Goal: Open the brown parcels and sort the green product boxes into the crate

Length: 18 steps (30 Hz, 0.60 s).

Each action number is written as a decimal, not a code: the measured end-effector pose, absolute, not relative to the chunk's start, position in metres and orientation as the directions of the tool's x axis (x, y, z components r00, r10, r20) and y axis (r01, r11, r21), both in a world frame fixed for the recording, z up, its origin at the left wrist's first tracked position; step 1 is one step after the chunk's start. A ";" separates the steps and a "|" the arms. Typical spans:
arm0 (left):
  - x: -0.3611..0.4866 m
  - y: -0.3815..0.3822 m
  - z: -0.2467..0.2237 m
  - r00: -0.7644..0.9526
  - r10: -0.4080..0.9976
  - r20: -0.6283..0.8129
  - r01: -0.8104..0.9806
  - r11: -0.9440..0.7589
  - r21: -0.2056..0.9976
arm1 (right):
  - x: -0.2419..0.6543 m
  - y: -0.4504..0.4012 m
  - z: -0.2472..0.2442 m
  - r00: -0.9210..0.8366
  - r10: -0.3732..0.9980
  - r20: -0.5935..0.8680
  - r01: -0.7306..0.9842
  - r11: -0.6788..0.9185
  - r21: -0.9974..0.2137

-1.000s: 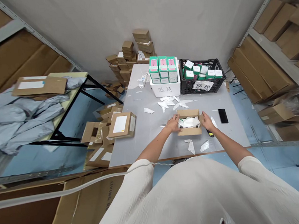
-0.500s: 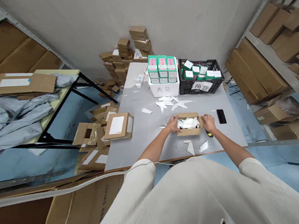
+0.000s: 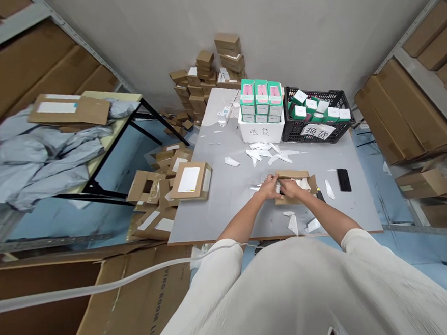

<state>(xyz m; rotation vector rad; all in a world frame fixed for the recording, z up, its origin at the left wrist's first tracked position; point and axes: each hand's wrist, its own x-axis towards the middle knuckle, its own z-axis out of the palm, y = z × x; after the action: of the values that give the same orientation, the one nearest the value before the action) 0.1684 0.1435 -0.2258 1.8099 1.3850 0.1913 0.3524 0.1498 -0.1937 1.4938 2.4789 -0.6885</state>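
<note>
An opened small cardboard box point(image 3: 293, 173) with crumpled white paper point(image 3: 304, 184) inside lies on the grey table point(image 3: 226, 213). My left hand point(image 3: 270, 187) is closed around the box's left end. Inside that same end, my right hand point(image 3: 291, 189) reaches in with curled fingers close to the left ones; whatever its fingertips hold is hidden. A black and yellow object point(image 3: 320, 195), mostly covered by my right forearm, lies beside the box's right end. Torn white paper pieces point(image 3: 292, 224) are scattered in front of the box.
A closed brown box point(image 3: 190, 181) sits at the table's left edge. Behind are a white bin point(image 3: 261, 133) and a black crate point(image 3: 345, 131), both holding green boxes. A phone point(image 3: 344, 180) lies at right. White scraps point(image 3: 259, 154) lie mid-table; grey parcels point(image 3: 66, 163) fill the side table.
My right hand has left the box's right end and moved left into the box beside my left hand. A white scrap now shows right of the box. The view has shifted left.
</note>
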 end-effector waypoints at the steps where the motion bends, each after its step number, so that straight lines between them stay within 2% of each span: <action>1: 0.169 0.143 -0.228 0.383 0.857 -0.344 0.727 -0.050 0.685 | 0.350 0.149 -0.193 -0.465 0.792 -0.396 0.881 0.367 -0.299; 9: 0.170 0.145 -0.234 0.394 0.850 -0.349 0.730 -0.059 0.681 | 0.362 0.147 -0.191 -0.429 0.722 -0.543 0.903 0.345 -0.254; 18: 0.169 0.143 -0.232 0.403 0.844 -0.355 0.733 -0.065 0.677 | 0.349 0.147 -0.207 -0.252 0.823 -0.508 0.967 0.230 -0.108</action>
<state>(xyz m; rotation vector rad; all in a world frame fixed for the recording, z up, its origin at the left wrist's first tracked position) 0.1686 0.1435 -0.2316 1.8248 1.3612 0.1672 0.3490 0.1471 -0.2072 1.6596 2.1649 -0.5807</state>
